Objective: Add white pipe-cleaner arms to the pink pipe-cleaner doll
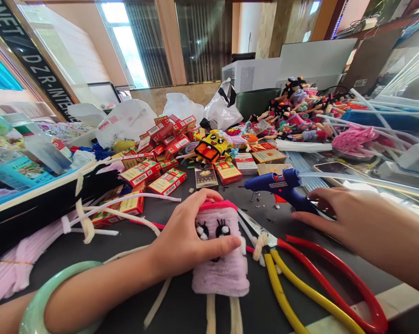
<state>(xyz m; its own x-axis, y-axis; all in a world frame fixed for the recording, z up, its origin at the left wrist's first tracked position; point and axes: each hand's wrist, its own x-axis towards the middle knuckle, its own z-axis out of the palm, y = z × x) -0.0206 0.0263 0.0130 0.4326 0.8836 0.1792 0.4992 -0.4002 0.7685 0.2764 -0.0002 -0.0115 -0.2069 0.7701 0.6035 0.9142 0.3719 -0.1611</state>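
My left hand (195, 236) is closed on a flat pink fuzzy doll (221, 273) made of pipe-cleaner rows, its thumb lying across the front. The doll has black-and-white eyes with lashes, a hot-pink top edge and two cream legs hanging below. To the right, my right hand (348, 215) has thumb and fingers around the lower handle of a blue hot glue gun (277, 183), which points left with a clear glue stick in its back. Pliers-like cutters (282, 260) with red and yellow handles lie between the hands, beside a knotted cream pipe cleaner (260, 246).
Red and green cardboard boxes (168, 181) pile up behind the doll, next to a yellow plush figure (211, 146). Small dolls (303, 116) heap at back right. Bundled pipe cleaners (25, 264) lie at left; loose cream strands cross the dark table (126, 306).
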